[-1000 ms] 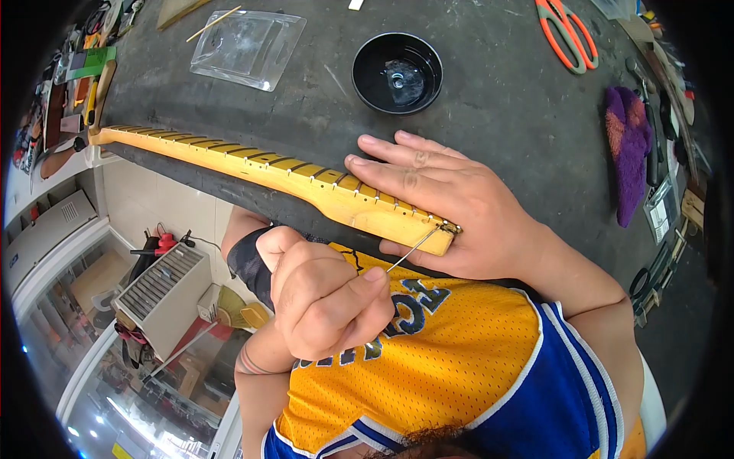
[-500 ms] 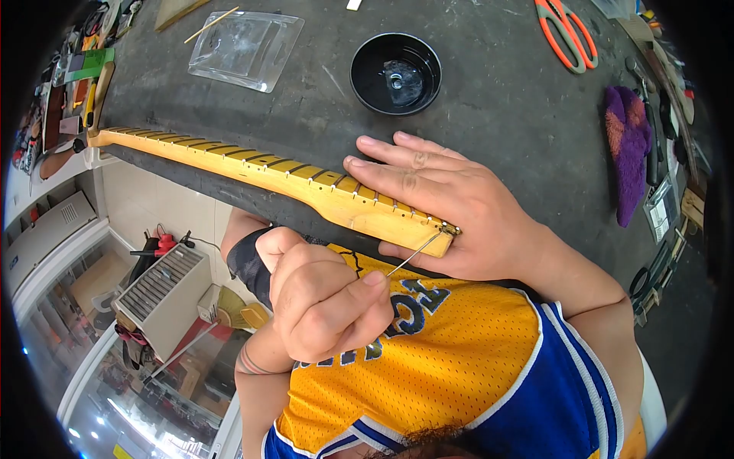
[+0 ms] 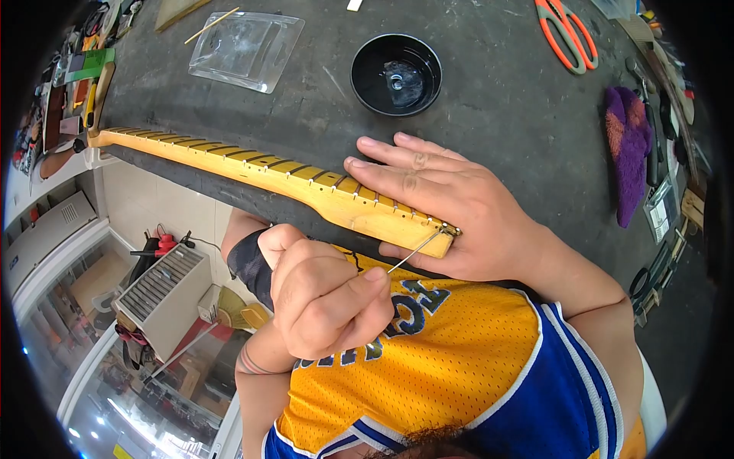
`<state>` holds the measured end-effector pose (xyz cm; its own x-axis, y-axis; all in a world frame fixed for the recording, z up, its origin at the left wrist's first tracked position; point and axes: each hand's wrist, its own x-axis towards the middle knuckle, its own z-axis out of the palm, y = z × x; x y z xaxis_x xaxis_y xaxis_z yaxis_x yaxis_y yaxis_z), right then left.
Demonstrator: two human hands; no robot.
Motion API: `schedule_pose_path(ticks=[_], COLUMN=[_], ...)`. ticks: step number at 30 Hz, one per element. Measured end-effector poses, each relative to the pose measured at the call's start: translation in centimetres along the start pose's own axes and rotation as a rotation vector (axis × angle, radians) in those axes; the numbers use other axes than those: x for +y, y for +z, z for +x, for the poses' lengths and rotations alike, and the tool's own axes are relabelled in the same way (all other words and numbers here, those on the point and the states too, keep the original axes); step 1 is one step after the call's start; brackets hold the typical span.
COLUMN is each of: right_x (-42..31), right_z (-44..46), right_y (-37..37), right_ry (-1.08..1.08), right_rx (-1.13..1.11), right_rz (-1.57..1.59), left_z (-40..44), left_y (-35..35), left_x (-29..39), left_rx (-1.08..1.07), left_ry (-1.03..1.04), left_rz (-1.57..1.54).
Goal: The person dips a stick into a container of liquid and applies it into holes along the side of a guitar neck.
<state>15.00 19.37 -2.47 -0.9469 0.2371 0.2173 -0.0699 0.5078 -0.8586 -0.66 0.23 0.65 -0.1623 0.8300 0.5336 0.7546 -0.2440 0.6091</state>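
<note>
A long yellow guitar neck (image 3: 275, 174) with dark frets lies slantwise along the near edge of the dark table. My right hand (image 3: 466, 203) rests against its far side near the wide end, fingers stretched out and apart, thumb on the near side under the end. My left hand (image 3: 325, 298) is closed in front of the neck, pinching a thin metal rod (image 3: 413, 254). The rod's far tip meets a small dark metal part (image 3: 449, 229) at the neck's end. Its other end is hidden in my left fingers.
Beyond the neck stand a black round bowl (image 3: 396, 75) and a clear plastic tray (image 3: 246, 50) with a thin wooden stick (image 3: 212, 25). Orange-grey scissors (image 3: 567, 34) and a purple cloth (image 3: 628, 157) lie to the right. A slatted white box (image 3: 164, 283) is on the floor at left.
</note>
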Motion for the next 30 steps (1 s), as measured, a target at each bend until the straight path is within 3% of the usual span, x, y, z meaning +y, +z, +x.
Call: schedule_pose_path(ticks=[30], right_x=[0.0], right_z=[0.0], right_y=[-0.1], right_ry=[0.001], right_rx=[-0.006], right_rz=[0.004], left_z=[0.7], left_y=[-0.9], left_x=[0.0], left_rx=[-0.053], left_ry=[-0.06], left_rz=[-0.009])
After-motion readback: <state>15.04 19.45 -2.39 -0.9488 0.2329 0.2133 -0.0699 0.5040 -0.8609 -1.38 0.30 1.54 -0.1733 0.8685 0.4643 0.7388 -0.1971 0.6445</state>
